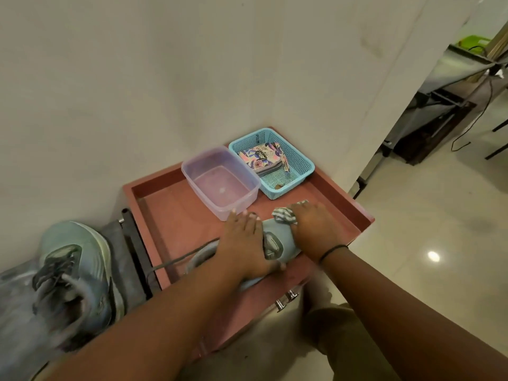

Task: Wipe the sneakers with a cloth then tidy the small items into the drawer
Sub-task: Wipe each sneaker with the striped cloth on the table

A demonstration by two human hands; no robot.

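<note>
Left hand (243,243) grips a pale teal sneaker (277,243) lying on the red cabinet top (176,215); right hand (313,226) presses a striped cloth (284,215) on its toe. Just beyond: clear tub (220,182), blue basket (297,160) holding a floral pouch (258,158). 2nd sneaker (74,281) sits left, off the cabinet.

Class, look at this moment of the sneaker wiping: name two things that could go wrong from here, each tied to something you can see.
1. The clear tub sits just beyond the left hand; a forward wipe by the right hand with the cloth could knock it.
2. The sneaker's loose lace trails across the red tray and might snag.
</note>
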